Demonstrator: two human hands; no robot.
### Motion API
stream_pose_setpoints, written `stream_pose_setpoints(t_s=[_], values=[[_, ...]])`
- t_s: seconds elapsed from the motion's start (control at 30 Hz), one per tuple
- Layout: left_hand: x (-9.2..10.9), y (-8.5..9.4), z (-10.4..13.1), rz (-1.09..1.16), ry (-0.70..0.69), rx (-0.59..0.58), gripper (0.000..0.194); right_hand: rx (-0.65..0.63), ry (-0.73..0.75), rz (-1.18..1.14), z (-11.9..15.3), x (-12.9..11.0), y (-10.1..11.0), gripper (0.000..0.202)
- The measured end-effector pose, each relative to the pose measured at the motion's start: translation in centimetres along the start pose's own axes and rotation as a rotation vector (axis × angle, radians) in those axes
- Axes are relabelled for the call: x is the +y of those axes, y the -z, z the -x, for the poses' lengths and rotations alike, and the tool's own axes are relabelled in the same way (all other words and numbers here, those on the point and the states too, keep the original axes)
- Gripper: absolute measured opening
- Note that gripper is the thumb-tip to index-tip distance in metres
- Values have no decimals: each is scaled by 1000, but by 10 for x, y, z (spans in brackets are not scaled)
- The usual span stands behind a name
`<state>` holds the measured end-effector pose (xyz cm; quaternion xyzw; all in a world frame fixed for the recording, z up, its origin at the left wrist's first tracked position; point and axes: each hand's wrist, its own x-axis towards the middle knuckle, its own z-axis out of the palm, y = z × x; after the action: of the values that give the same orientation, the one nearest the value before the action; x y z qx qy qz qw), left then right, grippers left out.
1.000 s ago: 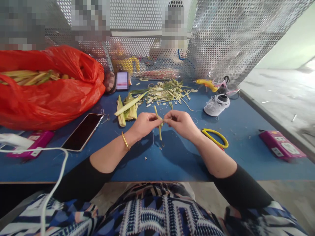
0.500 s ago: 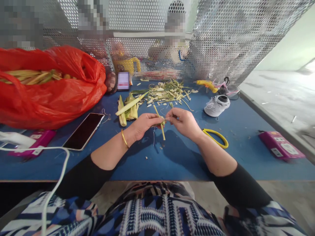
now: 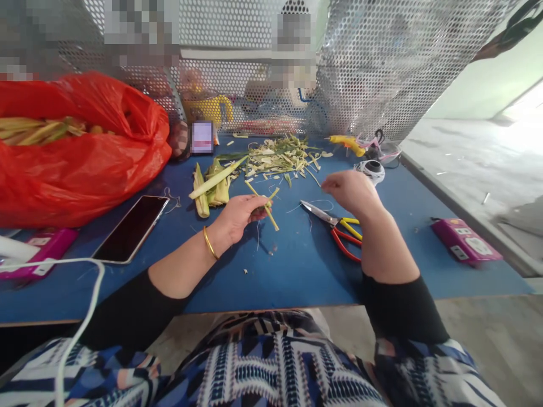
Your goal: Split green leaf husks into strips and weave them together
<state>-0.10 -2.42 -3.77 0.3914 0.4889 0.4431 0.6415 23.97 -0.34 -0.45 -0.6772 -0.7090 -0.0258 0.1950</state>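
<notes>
My left hand (image 3: 244,215) is closed on crossed pale-green corn husk strips (image 3: 271,216), pinched between thumb and fingers. A thin thread hangs below it. My right hand (image 3: 350,189) is raised, its fingers curled together, in front of the white thread spool (image 3: 371,169), which it partly covers. Whether thread lies in those fingers is too fine to tell. Below that hand lie scissors (image 3: 326,217) with one red and one yellow handle, blades towards the left. Loose thread curls by the blades. Left of my left hand lie larger husk pieces (image 3: 216,183).
A red plastic bag (image 3: 85,186) of husks fills the left side. Nearby lie a phone (image 3: 131,229), a white cable (image 3: 91,305) and a purple box (image 3: 51,249). Husk scraps (image 3: 278,155) lie at the back, before a perforated metal screen (image 3: 250,34). Another purple box (image 3: 464,240) is at right.
My right hand has left the strips and moved right, towards the spool. The scissors, mostly covered before, now show. My left hand keeps its hold. The view has shifted slightly.
</notes>
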Motion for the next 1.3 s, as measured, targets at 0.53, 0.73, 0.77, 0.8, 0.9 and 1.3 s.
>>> stream_pose_setpoints(t_s=[0.53, 0.73, 0.77, 0.8, 0.9, 1.3], values=[[1, -3, 6, 32, 74, -28, 11, -335, 122, 131, -6, -3, -31, 16], [-1, -2, 5, 43, 71, -38, 11, -275, 106, 96, -5, -5, -32, 15], [-1, -2, 5, 43, 69, -37, 11, -243, 91, 25, -5, -6, -31, 15], [-1, -3, 5, 44, 67, -39, 10, -222, 68, -79, -5, -7, -30, 14], [1, -3, 7, 51, 47, -54, 10, -256, -32, -545, -4, -15, -26, 13], [-4, -4, 5, 163, 47, -248, 9, -647, -38, -1139, 18, -54, -18, 22]])
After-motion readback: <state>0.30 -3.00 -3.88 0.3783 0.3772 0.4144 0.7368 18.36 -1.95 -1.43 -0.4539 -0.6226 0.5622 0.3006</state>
